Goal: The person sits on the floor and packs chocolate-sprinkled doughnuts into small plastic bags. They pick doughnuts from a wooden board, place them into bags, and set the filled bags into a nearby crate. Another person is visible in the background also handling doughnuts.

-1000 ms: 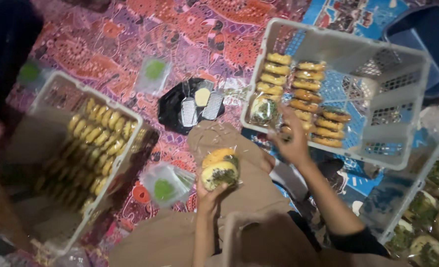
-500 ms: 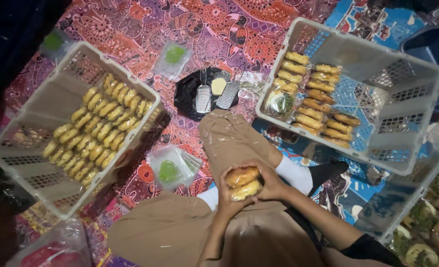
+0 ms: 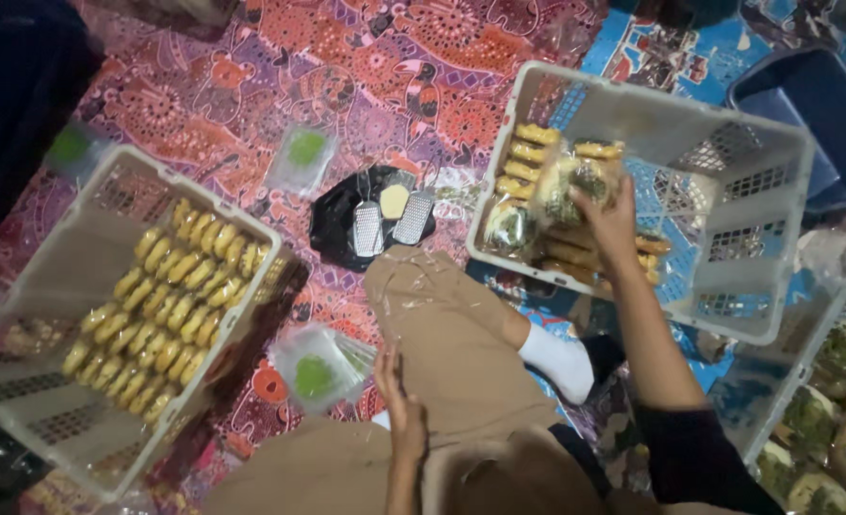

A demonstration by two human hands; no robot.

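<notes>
Pretty dim shot overall, lit from above near the middle, so the patterned mat (image 3: 251,105) and the two crates get most of the light. The far left corner drops to near black, and the far right corner is murky too. Left crate (image 3: 22,381) throws a dark shadow on its right side. The right hand (image 3: 606,217) and wrapped food under it are smeared with motion blur. Whole picture is soft and grainy, with some glare on plastic bags (image 3: 320,370).
</notes>
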